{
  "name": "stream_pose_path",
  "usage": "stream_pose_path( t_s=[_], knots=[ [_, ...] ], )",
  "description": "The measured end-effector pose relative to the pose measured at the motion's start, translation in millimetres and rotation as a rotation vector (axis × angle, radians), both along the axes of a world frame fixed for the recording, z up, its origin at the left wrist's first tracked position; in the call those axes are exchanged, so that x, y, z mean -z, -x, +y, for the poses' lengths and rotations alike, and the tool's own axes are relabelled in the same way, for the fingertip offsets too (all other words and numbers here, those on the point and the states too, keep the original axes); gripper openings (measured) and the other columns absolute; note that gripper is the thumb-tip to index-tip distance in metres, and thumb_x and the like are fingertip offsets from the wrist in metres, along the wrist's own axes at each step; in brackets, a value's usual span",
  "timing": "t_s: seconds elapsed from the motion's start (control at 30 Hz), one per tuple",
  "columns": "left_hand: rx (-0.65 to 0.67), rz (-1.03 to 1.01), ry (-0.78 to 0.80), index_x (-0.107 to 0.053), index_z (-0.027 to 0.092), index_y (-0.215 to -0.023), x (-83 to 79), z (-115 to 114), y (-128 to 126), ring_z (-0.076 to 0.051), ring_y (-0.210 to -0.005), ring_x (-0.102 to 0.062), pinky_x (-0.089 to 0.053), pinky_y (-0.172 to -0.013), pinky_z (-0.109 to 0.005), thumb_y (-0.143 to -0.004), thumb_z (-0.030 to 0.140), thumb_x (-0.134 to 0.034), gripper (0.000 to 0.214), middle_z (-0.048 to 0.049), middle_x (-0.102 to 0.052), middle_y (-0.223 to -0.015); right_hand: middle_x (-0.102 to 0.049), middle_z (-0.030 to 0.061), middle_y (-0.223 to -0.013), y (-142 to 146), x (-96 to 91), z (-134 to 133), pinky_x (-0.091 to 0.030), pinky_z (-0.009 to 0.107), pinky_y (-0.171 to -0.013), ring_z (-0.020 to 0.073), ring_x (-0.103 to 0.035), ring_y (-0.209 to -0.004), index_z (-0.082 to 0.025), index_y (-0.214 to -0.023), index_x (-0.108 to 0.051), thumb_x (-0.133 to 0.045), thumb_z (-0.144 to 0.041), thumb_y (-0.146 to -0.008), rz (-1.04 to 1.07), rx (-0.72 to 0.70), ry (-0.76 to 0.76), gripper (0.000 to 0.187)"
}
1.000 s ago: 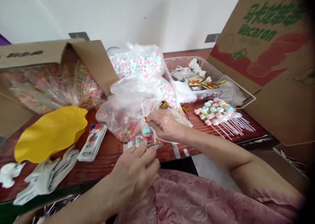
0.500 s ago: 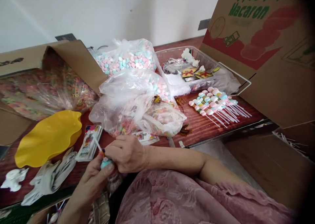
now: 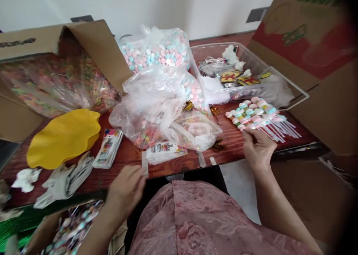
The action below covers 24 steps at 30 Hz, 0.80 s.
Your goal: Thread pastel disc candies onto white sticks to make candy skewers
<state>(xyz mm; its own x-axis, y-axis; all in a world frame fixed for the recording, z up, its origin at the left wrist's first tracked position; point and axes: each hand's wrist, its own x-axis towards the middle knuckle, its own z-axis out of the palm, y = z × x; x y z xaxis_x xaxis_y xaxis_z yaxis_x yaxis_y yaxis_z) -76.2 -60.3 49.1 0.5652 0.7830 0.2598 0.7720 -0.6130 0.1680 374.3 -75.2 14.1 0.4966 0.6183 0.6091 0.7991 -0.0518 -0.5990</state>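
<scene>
My left hand (image 3: pixel 127 187) hovers at the table's front edge, slightly blurred, fingers curled together; what they hold, if anything, is hidden. Nearby lies a stack of printed clear bags (image 3: pixel 107 150), and a second bag stack (image 3: pixel 165 153) sits to its right. My right hand (image 3: pixel 258 148) has thumb and fingers pinched at the near corner of a pile of pastel marshmallow skewers (image 3: pixel 253 113). It covers part of the white sticks (image 3: pixel 279 130), so whether a stick is between the fingertips cannot be seen.
A yellow scalloped plate (image 3: pixel 64 139), grey gloves (image 3: pixel 68 176) and crumpled tissue (image 3: pixel 25 179) lie left. Bags of marshmallows (image 3: pixel 162 49) and a clear plastic tub (image 3: pixel 240 47) stand behind. Cardboard boxes (image 3: pixel 112 49) flank the table. Below left, a box holds several wrapped sweets (image 3: pixel 75 229).
My hands were together on a bagged blue sweet with a white stick; it no longer shows in them. My right hand has moved right to the skewers, and the view has shifted.
</scene>
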Motion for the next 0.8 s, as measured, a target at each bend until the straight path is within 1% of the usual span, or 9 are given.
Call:
stream_pose_path(
  t_s=[0.03,0.1,0.2,0.3,0.37,0.53,0.67,0.73,0.8],
  knots=[
    [0.108,0.016,-0.014,-0.065,0.018,-0.103,-0.1,14,-37,-0.023,-0.094,-0.063,-0.053,-0.087,-0.036,-0.089,0.019,-0.051,0.02,-0.0098,-0.069,-0.101,-0.072,0.0106,-0.085,-17,3.0,-4,-0.05,0.034,-0.074,0.0218,-0.065,-0.077,-0.014,-0.089,-0.073,-0.056,-0.031,-0.087,-0.063,0.133,0.071,0.025],
    [0.186,0.15,0.018,-0.065,0.014,-0.1,-1.5,36,-98,-0.026,-0.096,-0.06,-0.053,-0.083,-0.039,-0.083,0.011,-0.053,0.021,-0.0128,-0.067,-0.102,-0.071,0.0135,-0.086,-40,5.6,-11,-0.047,0.036,-0.073,0.0245,-0.063,-0.079,-0.013,-0.089,-0.074,-0.054,-0.032,-0.086,-0.208,0.324,0.234,0.028],
    [0.201,0.341,0.081,-0.065,0.009,-0.096,1.0,51,-138,-0.029,-0.093,-0.059,-0.052,-0.075,-0.04,-0.076,0.005,-0.054,0.023,-0.0154,-0.064,-0.098,-0.071,0.0154,-0.09,-53,6.9,-17,-0.042,0.037,-0.073,0.027,-0.059,-0.085,-0.013,-0.092,-0.075,-0.052,-0.033,-0.087,-0.373,0.386,0.45,0.03],
    [0.199,0.377,0.049,-0.065,0.009,-0.09,13.4,52,-133,-0.027,-0.088,-0.058,-0.05,-0.072,-0.038,-0.079,0.001,-0.049,0.021,-0.0137,-0.063,-0.09,-0.07,0.015,-0.09,-52,12.5,-17,-0.037,0.036,-0.071,0.0268,-0.058,-0.086,-0.014,-0.09,-0.074,-0.05,-0.033,-0.089,-0.46,0.318,0.571,0.031],
    [0.208,0.312,-0.001,-0.065,0.011,-0.087,24.1,51,-120,-0.025,-0.086,-0.057,-0.05,-0.073,-0.037,-0.081,0.0,-0.047,0.021,-0.0119,-0.063,-0.088,-0.069,0.015,-0.09,-50,18.7,-15,-0.037,0.036,-0.071,0.0265,-0.057,-0.086,-0.014,-0.094,-0.074,-0.05,-0.032,-0.089,-0.481,0.297,0.579,0.03],
    [0.227,0.027,-0.107,-0.065,0.015,-0.09,41.5,55,-102,-0.022,-0.089,-0.056,-0.05,-0.08,-0.035,-0.086,0.004,-0.049,0.021,-0.0097,-0.065,-0.091,-0.069,0.0168,-0.095,-54,33.6,-10,-0.035,0.034,-0.066,0.0261,-0.057,-0.083,-0.012,-0.102,-0.073,-0.054,-0.041,-0.087,-0.426,0.383,0.452,0.037],
    [0.123,0.048,-0.071,-0.065,0.014,-0.096,41.1,54,-108,-0.026,-0.093,-0.055,-0.05,-0.08,-0.039,-0.086,0.006,-0.05,0.019,-0.0128,-0.065,-0.1,-0.062,0.0114,-0.065,-71,40.8,-6,-0.026,0.033,-0.057,0.0188,-0.045,-0.059,-0.016,-0.076,-0.074,-0.06,-0.039,-0.079,-0.342,0.3,0.264,0.027],
    [0.124,0.09,-0.027,-0.065,0.014,-0.089,41.4,53,-111,-0.026,-0.091,-0.055,-0.049,-0.078,-0.04,-0.083,0.004,-0.05,0.018,-0.0128,-0.065,-0.094,-0.052,0.0084,-0.053,-79,41.7,-2,-0.022,0.035,-0.055,0.0166,-0.036,-0.052,-0.018,-0.064,-0.071,-0.062,-0.037,-0.073,-0.294,0.268,0.162,0.022],
    [0.122,0.067,-0.009,-0.065,0.015,-0.08,43.4,53,-111,-0.025,-0.087,-0.056,-0.049,-0.075,-0.039,-0.083,0.005,-0.051,0.018,-0.0119,-0.064,-0.086,-0.045,0.0068,-0.049,-79,39.1,1,-0.021,0.038,-0.056,0.0172,-0.033,-0.05,-0.019,-0.063,-0.07,-0.059,-0.039,-0.074,-0.24,0.234,0.075,0.025]
  ],
)
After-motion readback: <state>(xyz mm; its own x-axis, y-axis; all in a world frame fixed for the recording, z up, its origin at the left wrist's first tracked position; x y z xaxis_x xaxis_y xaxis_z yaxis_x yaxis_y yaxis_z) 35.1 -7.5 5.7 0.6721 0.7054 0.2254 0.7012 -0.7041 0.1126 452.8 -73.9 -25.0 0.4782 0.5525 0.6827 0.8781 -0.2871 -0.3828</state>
